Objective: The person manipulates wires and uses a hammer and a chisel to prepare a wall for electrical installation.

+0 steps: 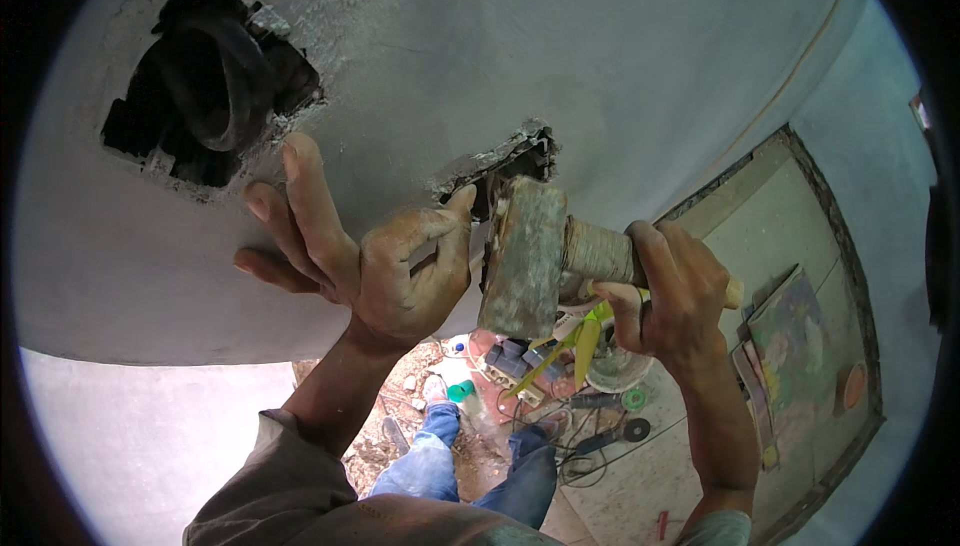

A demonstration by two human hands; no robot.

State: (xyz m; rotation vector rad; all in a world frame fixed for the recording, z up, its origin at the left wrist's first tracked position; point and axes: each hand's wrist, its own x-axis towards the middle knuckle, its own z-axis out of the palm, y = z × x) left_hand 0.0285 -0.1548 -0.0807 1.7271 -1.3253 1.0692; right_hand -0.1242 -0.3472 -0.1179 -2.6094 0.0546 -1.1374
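Note:
My right hand [682, 291] is closed round the handle of a hammer [525, 258]. The hammer has a blocky, worn grey metal head and pale wrapping on its handle. Its head is in front of a ragged narrow hole [548, 151] in the grey plastered wall [420, 56]. Close to that hole, my left hand [405, 276] has its thumb and a finger bent together beside the hammer head, its other fingers stretched toward the wall. Whatever the left hand grips, if anything, is hidden behind the hammer head.
A larger broken-out hole [215, 86] at upper left shows a dark curved pipe or ring inside. Below lie power tools with cords [600, 436], a whitish bucket [618, 368], a green cap [460, 391] and rubble [400, 406]. Colourful flat sheets [790, 346] lie at right.

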